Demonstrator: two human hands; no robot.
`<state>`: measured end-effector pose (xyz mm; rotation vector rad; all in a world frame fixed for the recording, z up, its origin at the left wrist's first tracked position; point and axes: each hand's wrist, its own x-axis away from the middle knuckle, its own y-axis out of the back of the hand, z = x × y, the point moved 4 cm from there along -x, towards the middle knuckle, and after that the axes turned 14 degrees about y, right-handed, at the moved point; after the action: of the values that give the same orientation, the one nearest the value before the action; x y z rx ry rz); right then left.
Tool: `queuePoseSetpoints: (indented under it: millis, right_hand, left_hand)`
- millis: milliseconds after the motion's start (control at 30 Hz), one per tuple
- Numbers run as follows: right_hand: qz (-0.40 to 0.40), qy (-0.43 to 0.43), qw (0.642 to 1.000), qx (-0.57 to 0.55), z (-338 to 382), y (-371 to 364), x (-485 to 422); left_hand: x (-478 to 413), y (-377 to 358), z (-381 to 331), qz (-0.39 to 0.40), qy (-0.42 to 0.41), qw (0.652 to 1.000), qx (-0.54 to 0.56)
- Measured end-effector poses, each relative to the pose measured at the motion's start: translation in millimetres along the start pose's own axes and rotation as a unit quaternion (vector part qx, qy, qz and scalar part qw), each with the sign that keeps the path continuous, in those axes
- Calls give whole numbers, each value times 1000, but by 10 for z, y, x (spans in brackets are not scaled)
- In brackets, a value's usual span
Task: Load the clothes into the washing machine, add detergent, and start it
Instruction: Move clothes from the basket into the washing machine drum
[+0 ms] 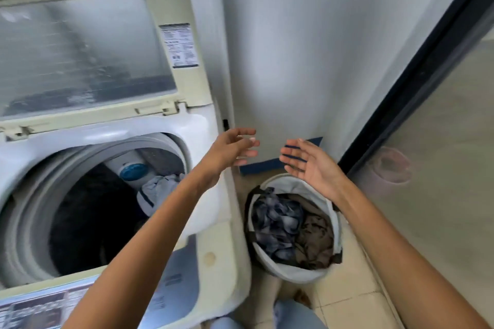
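A top-loading washing machine (211,256) stands at the left with its lid (88,56) raised. Its dark drum (88,216) holds a pale grey garment (157,192) near the right rim. On the floor to the right sits a white laundry basket (283,270) with a blue-patterned cloth (275,224) and a brown cloth (315,238) inside. My left hand (235,147) hovers above the machine's right edge, fingers spread, holding nothing. My right hand (307,160) is held palm-up above the basket's far rim, fingers straight and empty.
A white wall (307,48) rises behind the basket, with a blue strip (262,165) at its base. A dark-framed glass door (441,168) runs along the right. The machine's control panel (40,307) lies at the bottom left. Beige floor tiles (355,288) surround the basket.
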<state>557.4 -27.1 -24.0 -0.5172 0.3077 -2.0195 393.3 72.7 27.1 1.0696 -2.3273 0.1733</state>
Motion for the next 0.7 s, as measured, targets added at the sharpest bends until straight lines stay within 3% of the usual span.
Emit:
queuePoseSetpoints:
  millis: [133, 233, 333, 700]
  right_hand:
    - [-52, -53, 997, 8, -107, 744, 41]
    - [-83, -90, 992, 18, -305, 1163, 52]
    - [-106, -126, 986, 18, -583, 1475, 45]
    - [-201, -259, 944, -21, -2194, 2352, -57]
  left_hand:
    - [-367, -746, 134, 16, 60, 998, -4]
    - [-700, -1066, 461, -43, 99, 993, -41]
    - [-951, -1245, 889, -97, 145, 982, -64]
    - [-1771, -1536, 2592, -140, 372, 917, 24]
